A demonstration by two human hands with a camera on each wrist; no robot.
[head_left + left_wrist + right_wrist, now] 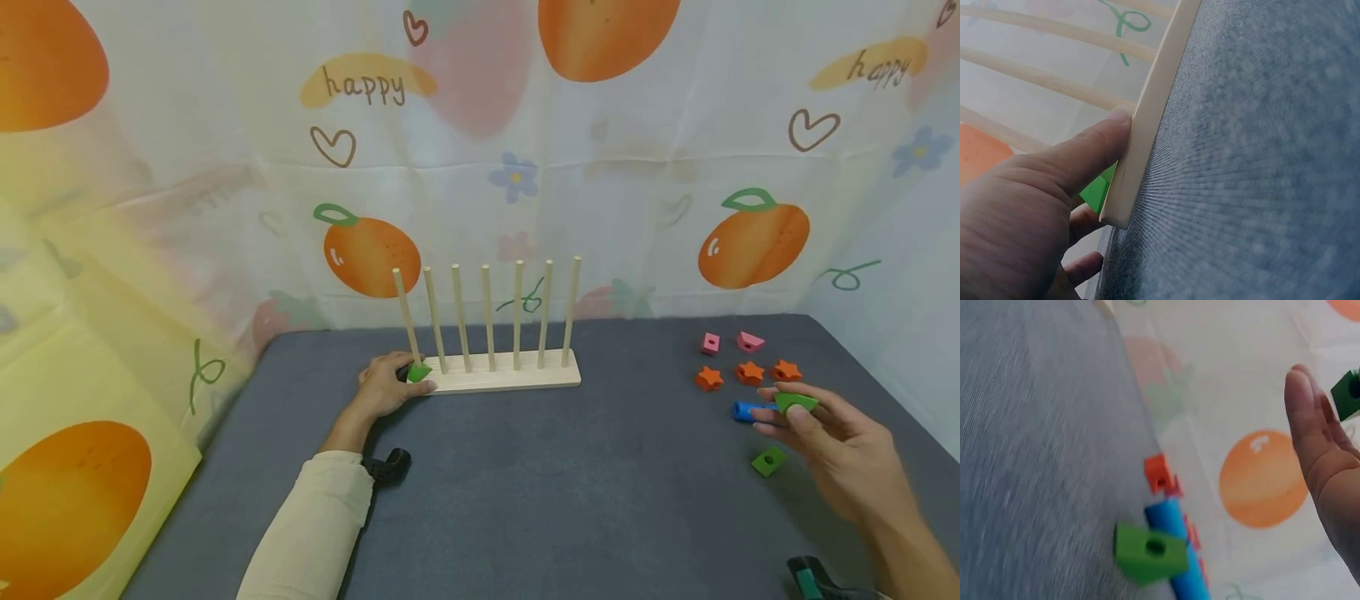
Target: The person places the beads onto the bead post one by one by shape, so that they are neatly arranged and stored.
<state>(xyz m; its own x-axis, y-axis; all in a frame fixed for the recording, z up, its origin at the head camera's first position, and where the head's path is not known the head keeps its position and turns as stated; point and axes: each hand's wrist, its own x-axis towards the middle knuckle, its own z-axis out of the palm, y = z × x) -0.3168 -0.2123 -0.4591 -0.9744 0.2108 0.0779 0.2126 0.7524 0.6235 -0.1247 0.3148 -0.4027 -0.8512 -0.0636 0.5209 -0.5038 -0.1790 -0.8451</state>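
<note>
A wooden base (pixel 502 379) with several upright pegs stands near the table's back edge. My left hand (pixel 386 386) grips its left end, the thumb along the front edge, beside a green block (pixel 418 372) at the foot of the leftmost peg. In the left wrist view the thumb presses on the base (pixel 1141 144), and part of the green block (pixel 1095 192) shows behind it. On the right, my right hand (pixel 847 454) holds a green block (pixel 795 403) between thumb and fingers, above the table; this block (pixel 1347 395) also shows at the right wrist view's edge.
Around the right hand lie a blue cylinder (pixel 744 412), another green block (pixel 768 461), several orange star blocks (pixel 750 372), a pink square block (pixel 710 343) and a pink triangular block (pixel 749 341). A printed cloth (pixel 600 192) hangs behind the table (pixel 525 483).
</note>
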